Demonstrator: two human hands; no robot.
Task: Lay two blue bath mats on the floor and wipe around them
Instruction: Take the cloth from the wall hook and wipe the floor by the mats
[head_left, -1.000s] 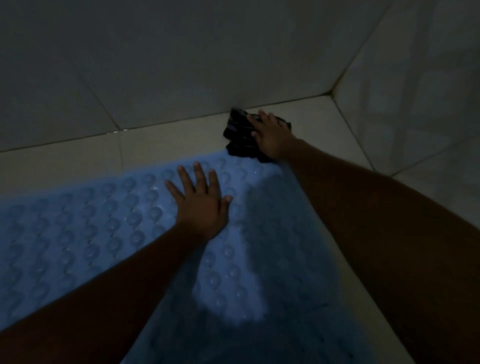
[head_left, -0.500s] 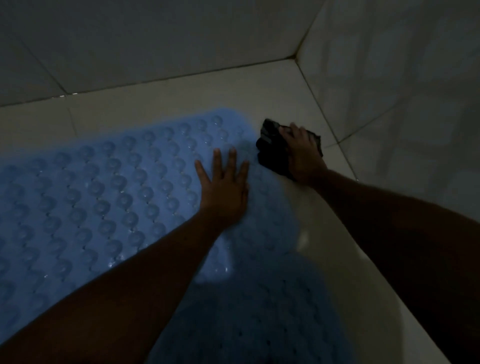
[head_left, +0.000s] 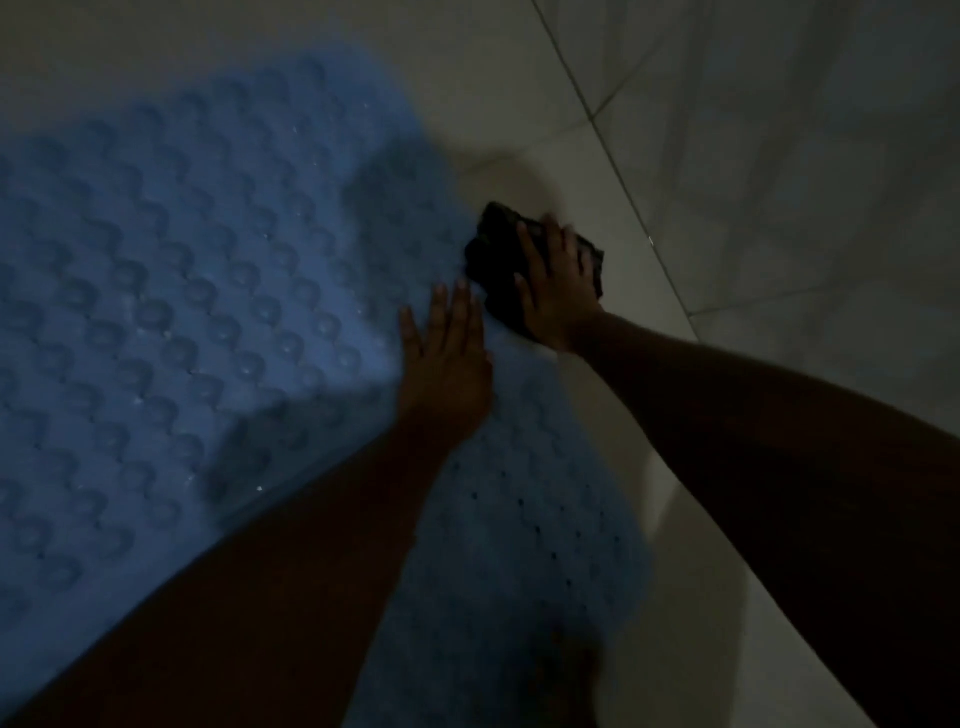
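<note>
A light blue bath mat (head_left: 182, 286) with rows of round bumps lies flat on the pale tiled floor (head_left: 509, 93) and fills the left half of the view. A second blue mat area (head_left: 524, 525) with small holes lies at the lower middle, next to it. My left hand (head_left: 447, 358) rests flat on the mat's right part, fingers straight. Just right of it, my right hand (head_left: 556, 291) presses a dark crumpled cloth (head_left: 493, 249) onto the floor at the mat's right edge, fingers stretched over the cloth.
A tiled wall (head_left: 805, 156) rises on the right and meets the floor along a diagonal line close to the cloth. Only a narrow strip of bare floor (head_left: 634, 322) lies between the mat and this wall. The room is dim.
My right hand has slid the cloth from the far wall around the mat's corner and down along its right edge. My left hand stayed flat on the mat, shifting toward that edge.
</note>
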